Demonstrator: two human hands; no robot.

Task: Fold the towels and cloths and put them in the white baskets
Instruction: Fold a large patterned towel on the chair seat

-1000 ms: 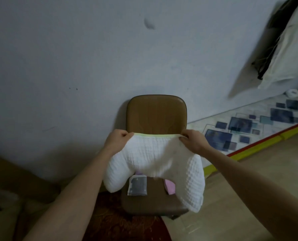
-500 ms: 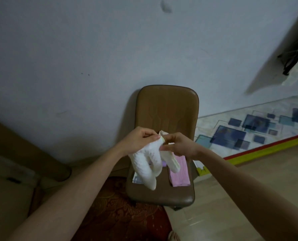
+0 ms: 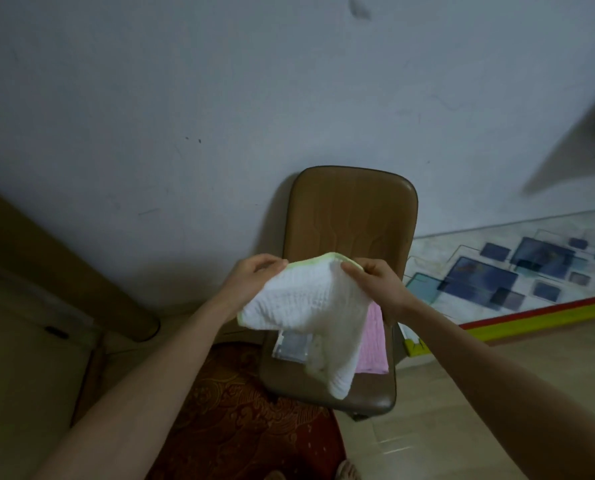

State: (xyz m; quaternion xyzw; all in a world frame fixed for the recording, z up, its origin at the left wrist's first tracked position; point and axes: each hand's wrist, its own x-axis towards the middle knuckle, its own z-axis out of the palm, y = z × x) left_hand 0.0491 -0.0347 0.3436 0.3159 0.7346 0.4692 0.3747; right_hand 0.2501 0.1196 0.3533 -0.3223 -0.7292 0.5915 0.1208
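Basically:
surface: brown chair [image 3: 351, 216] against grey wall [image 3: 185, 98], patterned mat [image 3: 518, 268] at 3 o'clock
cloth: white waffle cloth [image 3: 310, 306], green edge, hanging folded
hands: left hand [image 3: 254, 278] and right hand [image 3: 379, 282] pinch its top edge

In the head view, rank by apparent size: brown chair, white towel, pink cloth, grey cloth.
1. Brown chair
2. White towel, held nearer the camera, so it looks bigger
3. Pink cloth, partly covered
4. Grey cloth, partly covered

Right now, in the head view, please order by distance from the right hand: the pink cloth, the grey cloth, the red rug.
From the right hand:
1. Pink cloth, just below it on the chair seat.
2. Grey cloth, further left on the seat.
3. Red rug, on the floor, lower left.
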